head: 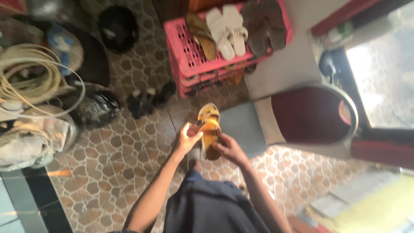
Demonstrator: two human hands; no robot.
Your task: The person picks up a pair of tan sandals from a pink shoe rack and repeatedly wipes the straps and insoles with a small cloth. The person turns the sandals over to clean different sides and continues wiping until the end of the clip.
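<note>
A yellow-tan sandal (209, 126) is held upright over the patterned tile floor (116, 159) in the middle of the head view. My left hand (186, 139) grips its left edge with the thumb across the strap. My right hand (228, 149) holds the lower right side near the heel. Both arms reach forward from a dark blue garment (211, 207) at the bottom of the frame.
A pink plastic crate (189, 56) behind the sandal carries several sandals, including a white pair (226, 30). Dark footwear (148, 99) lies left of it. A hose coil (30, 75), helmets and bags crowd the left. A dark red round mat (312, 114) lies right.
</note>
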